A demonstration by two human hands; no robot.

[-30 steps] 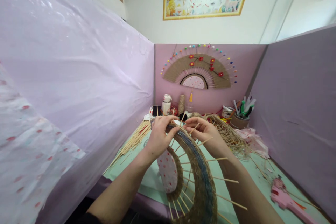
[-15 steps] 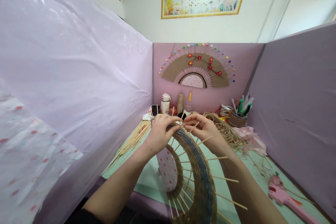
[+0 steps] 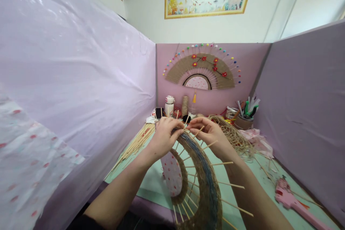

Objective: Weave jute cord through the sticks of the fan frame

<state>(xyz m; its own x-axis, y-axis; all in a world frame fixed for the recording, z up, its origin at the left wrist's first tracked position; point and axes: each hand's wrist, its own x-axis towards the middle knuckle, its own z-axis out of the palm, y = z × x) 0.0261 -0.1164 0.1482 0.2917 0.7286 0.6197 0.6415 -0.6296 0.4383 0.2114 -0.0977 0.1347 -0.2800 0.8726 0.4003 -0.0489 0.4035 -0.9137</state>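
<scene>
A half-woven fan (image 3: 205, 183) of brown and blue twine on thin wooden sticks stands on edge before me, over a green table (image 3: 151, 187). My left hand (image 3: 165, 134) grips the far top rim of the weave, fingers curled round it. My right hand (image 3: 209, 134) pinches the twine and a stick at the same spot, fingertips almost touching the left hand's. A spotted pink fabric half-disc (image 3: 172, 174) fills the fan's centre.
A bundle of loose sticks (image 3: 137, 143) lies at the left, a coil of twine (image 3: 234, 136) at the right. Behind are a glue bottle (image 3: 169, 106), a twine spool (image 3: 184, 106) and a tool cup (image 3: 244, 120). A pink glue gun (image 3: 289, 199) lies right. A finished fan (image 3: 201, 72) hangs on the back panel.
Both hands stay on the fan's top rim; the fingers shift slightly as they work the twine. The view has tilted a little.
</scene>
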